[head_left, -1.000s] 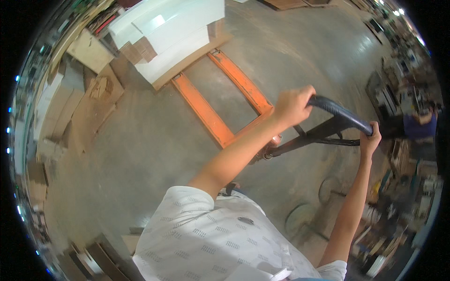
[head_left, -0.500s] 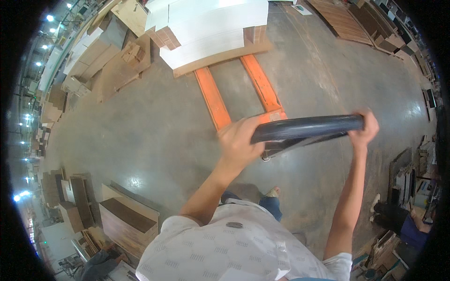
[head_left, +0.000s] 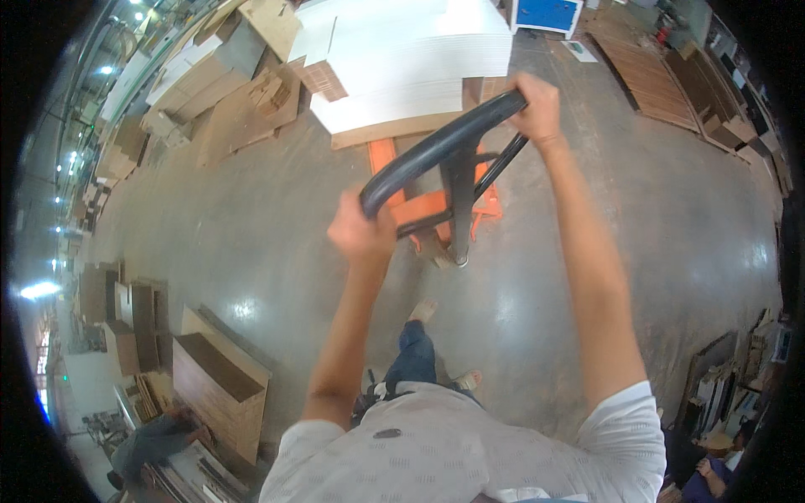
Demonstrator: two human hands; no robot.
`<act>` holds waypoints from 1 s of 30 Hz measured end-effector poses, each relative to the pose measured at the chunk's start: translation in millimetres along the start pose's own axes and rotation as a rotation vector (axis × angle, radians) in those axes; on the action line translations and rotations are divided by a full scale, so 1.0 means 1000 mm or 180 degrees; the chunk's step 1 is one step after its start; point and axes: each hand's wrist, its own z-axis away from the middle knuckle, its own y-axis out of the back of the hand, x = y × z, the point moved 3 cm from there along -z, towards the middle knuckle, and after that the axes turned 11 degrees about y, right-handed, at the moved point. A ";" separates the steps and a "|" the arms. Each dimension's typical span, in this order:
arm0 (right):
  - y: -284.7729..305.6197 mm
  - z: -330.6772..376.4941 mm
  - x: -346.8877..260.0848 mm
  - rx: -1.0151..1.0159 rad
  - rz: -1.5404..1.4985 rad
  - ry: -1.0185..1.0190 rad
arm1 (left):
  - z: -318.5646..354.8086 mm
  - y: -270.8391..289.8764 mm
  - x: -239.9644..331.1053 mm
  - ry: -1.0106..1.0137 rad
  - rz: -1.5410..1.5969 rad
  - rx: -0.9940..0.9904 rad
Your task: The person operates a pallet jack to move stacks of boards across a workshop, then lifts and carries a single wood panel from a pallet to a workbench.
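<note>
Both my hands grip the black loop handle (head_left: 444, 142) of an orange pallet jack (head_left: 422, 206). My left hand (head_left: 362, 230) is closed round its lower left end, somewhat blurred. At the upper right end, my right hand (head_left: 535, 107) is wrapped round the handle with the arm stretched forward. The handle is tilted, its right end farther from me. Beyond it, the jack's orange forks run toward a stack of white panels (head_left: 419, 46) on a brown board (head_left: 394, 131). The handle hides part of the forks.
Wooden boards and cartons (head_left: 205, 71) lie at the far left. A wooden slatted panel (head_left: 644, 82) is at the far right, and a blue cabinet (head_left: 547, 14) stands behind. Near left is a large wooden box (head_left: 220, 386) beside a bending person (head_left: 159, 444); another person (head_left: 708, 482) is at lower right.
The handle has swung from nearly level to steeply slanted. My right hand moved forward and left, my left hand moved left. One foot has stepped forward.
</note>
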 end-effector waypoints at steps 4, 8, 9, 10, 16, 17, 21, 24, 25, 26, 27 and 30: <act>-0.043 -0.038 -0.002 -0.0168 0.0095 0.0206 | -0.049 -0.008 -0.062 0.0253 0.0137 0.0096; -0.083 -0.051 -0.006 -0.0277 0.0669 -0.0164 | -0.134 -0.042 -0.125 -0.0015 0.0087 0.0006; -0.093 -0.060 -0.010 -0.0288 0.0447 -0.0177 | -0.157 -0.046 -0.142 -0.0001 0.0057 0.0078; -0.100 -0.067 -0.010 -0.0283 0.0568 -0.0189 | -0.172 -0.055 -0.151 0.0010 0.0043 0.0051; -0.130 -0.092 0.014 -0.0276 0.0811 -0.0388 | -0.220 -0.095 -0.175 -0.0129 0.0167 -0.0007; -0.132 -0.092 0.018 -0.0393 0.0841 -0.0624 | -0.220 -0.101 -0.174 -0.0063 0.0208 -0.0007; -0.114 -0.087 0.019 -0.0530 0.0414 -0.0843 | -0.206 -0.097 -0.163 0.0202 0.0428 -0.0335; -0.082 -0.072 -0.043 -0.0895 0.0352 -0.1052 | -0.161 -0.049 -0.159 0.0393 0.0757 -0.0447; -0.071 -0.058 -0.054 -0.0937 0.0299 -0.1067 | -0.148 -0.043 -0.158 0.0444 0.0724 -0.0517; -0.060 -0.045 -0.062 -0.1163 0.0295 -0.1019 | -0.135 -0.036 -0.158 0.0501 0.0684 -0.0582; -0.044 -0.037 -0.069 -0.1385 0.0301 -0.0954 | -0.122 -0.032 -0.156 0.0554 0.0657 -0.0633; -0.033 -0.056 -0.071 -0.1618 0.0475 -0.0831 | -0.135 -0.025 -0.154 0.0279 0.0516 -0.0718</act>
